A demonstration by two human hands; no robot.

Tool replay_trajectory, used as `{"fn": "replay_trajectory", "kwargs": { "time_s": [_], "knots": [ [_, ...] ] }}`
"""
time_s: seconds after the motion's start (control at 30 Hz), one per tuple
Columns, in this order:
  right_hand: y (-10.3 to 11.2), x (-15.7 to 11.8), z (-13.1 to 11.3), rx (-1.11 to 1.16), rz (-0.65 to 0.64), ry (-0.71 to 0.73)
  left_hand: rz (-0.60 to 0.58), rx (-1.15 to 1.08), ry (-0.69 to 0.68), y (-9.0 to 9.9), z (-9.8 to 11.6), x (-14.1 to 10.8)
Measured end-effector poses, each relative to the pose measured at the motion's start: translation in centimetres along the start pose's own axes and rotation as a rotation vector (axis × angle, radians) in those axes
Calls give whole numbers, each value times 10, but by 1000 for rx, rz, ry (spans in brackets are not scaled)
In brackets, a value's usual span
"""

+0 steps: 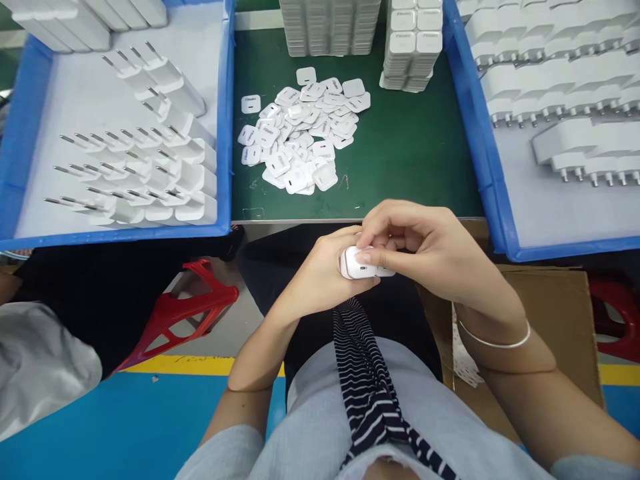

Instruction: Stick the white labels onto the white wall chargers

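Note:
My left hand (327, 270) is wrapped around white chargers, held just in front of the table edge over my lap. The slotted end of one charger (361, 269) faces up, and part of a second white slotted end shows to its right. My right hand (413, 243) is closed over this end, thumb and fingertips pressing a small white cap (359, 256) against the charger. My fingers partly hide the cap. On the table ahead lies a loose heap of white square caps (305, 133), several with a small slot.
A blue tray (227, 133) at the left holds white chargers, many with pins up. Another blue tray (483, 153) at the right holds rows of chargers. Cap stacks (413, 47) stand at the back. Below are a red stool (200, 303), a cardboard box (555, 320) and another person's sleeve (45, 360).

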State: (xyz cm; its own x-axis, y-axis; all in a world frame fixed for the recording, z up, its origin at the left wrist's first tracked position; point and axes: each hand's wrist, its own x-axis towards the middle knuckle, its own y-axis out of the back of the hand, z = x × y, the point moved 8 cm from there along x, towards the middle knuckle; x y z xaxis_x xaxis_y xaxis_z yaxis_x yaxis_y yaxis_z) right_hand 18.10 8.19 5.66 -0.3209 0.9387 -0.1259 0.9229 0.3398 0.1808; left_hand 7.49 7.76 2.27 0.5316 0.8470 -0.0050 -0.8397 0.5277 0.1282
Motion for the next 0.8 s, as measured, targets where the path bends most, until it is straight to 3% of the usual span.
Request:
{"fn": "replay_trajectory", "kwargs": {
  "time_s": [0.67, 0.8],
  "knots": [
    [2, -1, -2, -26, -41, -10, -7, 82, -115, -5, 7, 0],
    [6, -3, -1, -125, 16, 19, -4, 83, -155, -6, 12, -2]
  ]
}}
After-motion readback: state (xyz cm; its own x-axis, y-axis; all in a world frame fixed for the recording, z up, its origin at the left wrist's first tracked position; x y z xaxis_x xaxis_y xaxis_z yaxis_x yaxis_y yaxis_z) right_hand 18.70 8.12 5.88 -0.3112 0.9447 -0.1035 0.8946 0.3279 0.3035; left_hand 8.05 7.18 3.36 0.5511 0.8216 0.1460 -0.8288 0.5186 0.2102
